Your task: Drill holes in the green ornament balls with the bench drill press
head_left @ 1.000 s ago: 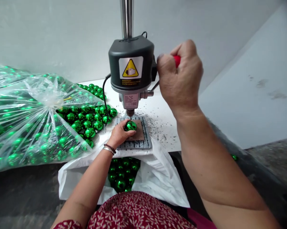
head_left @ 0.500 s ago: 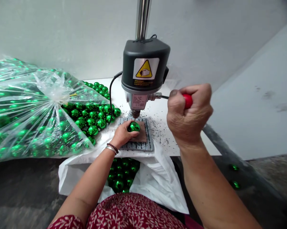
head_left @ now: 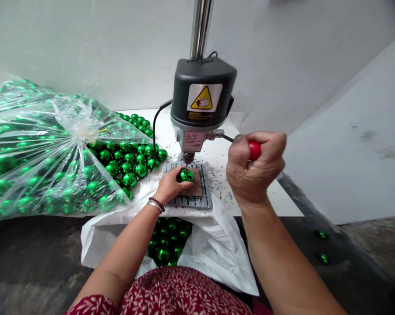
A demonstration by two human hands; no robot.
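My left hand [head_left: 171, 184] grips a shiny green ball [head_left: 186, 176] between thumb and fingers, on a brown board [head_left: 196, 189] over the grey slotted base [head_left: 206, 202] of a drill press. Directly above the ball is the drill chuck [head_left: 188, 157], its thin bit reaching down to the ball's top; whether it has entered I cannot tell. My right hand [head_left: 255, 168] is closed around the red knob [head_left: 254, 150] of the feed lever [head_left: 227, 138], to the right of the dark motor housing [head_left: 204, 87].
A tied clear plastic bag [head_left: 82, 127] full of green balls fills the left. Loose green balls [head_left: 129, 179] lie beside it. A white sack [head_left: 213, 240] with more balls hangs at the table's front edge. Dark shavings dot the white table [head_left: 276, 201]. Two balls [head_left: 322, 258] are on the floor.
My right hand has pulled the lever knob downward. The camera view has shifted slightly. My left hand still holds the ball on the board.
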